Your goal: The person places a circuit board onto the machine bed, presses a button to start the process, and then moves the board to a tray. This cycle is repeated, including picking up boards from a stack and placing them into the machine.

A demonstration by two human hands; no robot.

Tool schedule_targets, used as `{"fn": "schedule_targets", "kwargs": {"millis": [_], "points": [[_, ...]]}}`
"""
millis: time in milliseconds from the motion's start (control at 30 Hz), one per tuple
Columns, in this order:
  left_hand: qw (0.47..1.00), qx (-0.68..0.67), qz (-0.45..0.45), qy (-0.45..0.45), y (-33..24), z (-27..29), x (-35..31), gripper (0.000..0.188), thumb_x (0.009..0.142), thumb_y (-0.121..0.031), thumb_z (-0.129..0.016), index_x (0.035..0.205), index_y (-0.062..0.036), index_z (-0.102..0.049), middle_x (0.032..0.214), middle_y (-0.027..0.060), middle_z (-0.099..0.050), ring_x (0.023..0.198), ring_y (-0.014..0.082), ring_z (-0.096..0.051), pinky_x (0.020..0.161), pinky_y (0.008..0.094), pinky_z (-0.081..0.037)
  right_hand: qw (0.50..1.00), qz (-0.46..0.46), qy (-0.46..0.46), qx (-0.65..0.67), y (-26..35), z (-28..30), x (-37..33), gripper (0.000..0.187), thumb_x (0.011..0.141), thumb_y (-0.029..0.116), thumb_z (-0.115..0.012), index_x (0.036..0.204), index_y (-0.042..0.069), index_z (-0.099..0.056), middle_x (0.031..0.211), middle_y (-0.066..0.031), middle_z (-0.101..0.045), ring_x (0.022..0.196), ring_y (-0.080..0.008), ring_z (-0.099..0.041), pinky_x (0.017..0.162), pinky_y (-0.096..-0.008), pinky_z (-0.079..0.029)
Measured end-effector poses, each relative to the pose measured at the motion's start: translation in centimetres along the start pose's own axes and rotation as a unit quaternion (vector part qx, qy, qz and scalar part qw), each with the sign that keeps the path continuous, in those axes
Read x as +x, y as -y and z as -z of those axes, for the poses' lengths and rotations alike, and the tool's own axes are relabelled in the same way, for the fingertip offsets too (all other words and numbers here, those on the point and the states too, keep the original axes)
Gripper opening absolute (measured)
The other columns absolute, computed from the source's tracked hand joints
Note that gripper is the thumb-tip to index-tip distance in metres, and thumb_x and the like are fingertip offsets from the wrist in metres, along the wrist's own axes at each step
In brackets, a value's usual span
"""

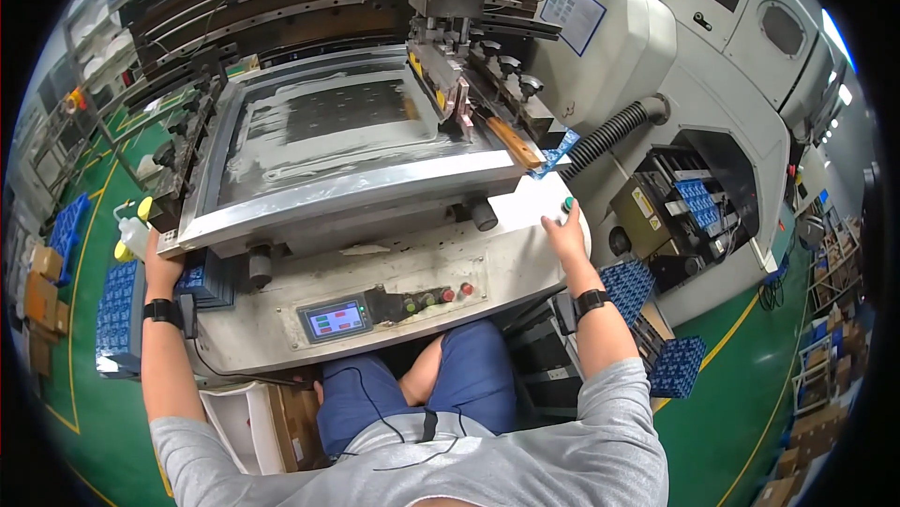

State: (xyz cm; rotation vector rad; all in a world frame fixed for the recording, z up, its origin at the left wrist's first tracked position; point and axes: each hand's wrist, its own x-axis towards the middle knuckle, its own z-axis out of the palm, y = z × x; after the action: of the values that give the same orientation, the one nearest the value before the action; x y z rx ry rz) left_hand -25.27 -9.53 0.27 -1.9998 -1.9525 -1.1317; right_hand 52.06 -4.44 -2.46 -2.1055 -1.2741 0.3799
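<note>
My right hand [565, 239] is at the right end of the white machine table [427, 268], its fingers apart and touching or just beside a green push button [568, 203]. A white sheet [530, 207] lies beside that hand. At the left end my left hand [163, 269] reaches up to the corner of the metal-framed printing screen [328, 193]; its fingers are hidden there. Grey ink smears the screen's mesh, with a dark patch in the middle. A spatula with a wooden handle [514, 141] rests at the right of the screen, near a crumpled blue piece [560, 152].
Blue patterned panels are stacked on the left [117, 315] and on the right [626, 287]. A control touchscreen [335, 319] and several push buttons [450, 294] line the table's front. The squeegee head [441, 85] stands over the screen. A ribbed black hose [609, 136] runs to the right-hand machine.
</note>
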Motion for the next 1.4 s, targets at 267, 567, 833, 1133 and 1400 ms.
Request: {"fn": "schedule_targets", "kwargs": {"millis": [267,567,833,1133,1400], "points": [[1.000,-0.008,0.018,-0.012,-0.4,0.4,-0.5,0.033,0.079,-0.008,-0.065,0.111,-0.0046,-0.058,0.102,0.0178,-0.065,0.097,0.0389,-0.062,0.083,0.0388,-0.048,0.773,-0.066,0.217,0.593,9.9,4.3,-3.0,0.029,0.098,0.031,-0.054,0.105,0.003,-0.056,0.093,-0.0120,-0.063,0.085,-0.0241,-0.061,0.077,-0.0377,-0.051],[0.998,0.033,0.031,-0.044,-1.9,0.6,-0.7,0.028,0.078,-0.010,-0.066,0.105,-0.0053,-0.058,0.095,0.0186,-0.065,0.095,0.0413,-0.061,0.080,0.0415,-0.048,0.784,-0.072,0.177,0.591,11.7,3.2,-2.5,0.022,0.099,0.029,-0.054,0.090,0.009,-0.056,0.078,-0.0053,-0.058,0.070,-0.0186,-0.057,0.065,-0.0333,-0.049],[0.999,-0.011,0.020,-0.029,-2.4,0.9,-0.2,0.036,0.077,-0.010,-0.066,0.112,-0.0062,-0.059,0.106,0.0175,-0.065,0.103,0.0394,-0.060,0.087,0.0396,-0.048,0.810,-0.034,0.129,0.571,10.0,4.5,-2.6,0.020,0.096,0.025,-0.060,0.085,0.010,-0.053,0.071,-0.0022,-0.053,0.062,-0.0154,-0.054,0.056,-0.0292,-0.047],[0.999,0.019,0.029,-0.005,0.1,-0.4,-0.7,0.025,0.077,-0.009,-0.066,0.101,-0.0048,-0.057,0.097,0.0198,-0.063,0.096,0.0413,-0.059,0.082,0.0422,-0.048,0.852,-0.011,0.045,0.522,-1.1,14.3,-6.0,0.017,0.098,0.023,-0.057,0.088,0.010,-0.055,0.067,0.0017,-0.051,0.056,-0.0106,-0.049,0.052,-0.0252,-0.042],[0.990,0.082,-0.074,0.088,23.4,-3.4,-3.5,0.025,0.090,-0.014,-0.059,0.109,0.0005,-0.065,0.105,0.0212,-0.067,0.100,0.0373,-0.061,0.089,0.0424,-0.047,0.990,-0.044,-0.046,0.128,-16.6,18.6,-11.1,0.021,0.096,0.020,-0.056,0.082,0.004,-0.060,0.060,-0.0001,-0.055,0.051,-0.0097,-0.049,0.048,-0.0234,-0.038]]}}
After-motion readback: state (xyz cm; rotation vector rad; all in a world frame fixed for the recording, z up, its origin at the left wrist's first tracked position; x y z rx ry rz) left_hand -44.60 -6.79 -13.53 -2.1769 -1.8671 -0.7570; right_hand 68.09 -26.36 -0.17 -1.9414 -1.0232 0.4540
